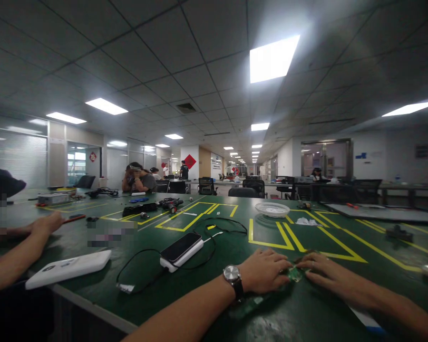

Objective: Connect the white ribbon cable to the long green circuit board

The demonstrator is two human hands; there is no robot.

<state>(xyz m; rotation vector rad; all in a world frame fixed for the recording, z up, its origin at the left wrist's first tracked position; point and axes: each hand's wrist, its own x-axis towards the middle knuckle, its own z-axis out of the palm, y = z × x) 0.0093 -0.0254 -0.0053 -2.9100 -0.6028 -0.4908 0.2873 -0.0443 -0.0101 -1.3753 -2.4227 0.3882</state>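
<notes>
Over the green tabletop (pixel 207 304) in front of me, my left hand (pixel 262 270), wearing a wristwatch (pixel 231 274), reaches in from the lower left. My right hand (pixel 324 271) comes in from the lower right and is a little blurred. Between the fingertips of both hands is a small shiny green thing (pixel 295 273), maybe clear plastic; its kind is hard to make out. Both hands' fingers are bent and closed on its edges. A clear, crumpled plastic-like piece (pixel 251 304) lies beneath my left wrist.
A phone (pixel 181 248) lies on a white power bank with a looping black cable (pixel 139 251). A white basket (pixel 272 209), crumpled tissue (pixel 306 222) and yellow tape lines (pixel 271 245) are beyond my hands. At left, another person's hand (pixel 46 223) holds a stick-like tool near a white case (pixel 69 268).
</notes>
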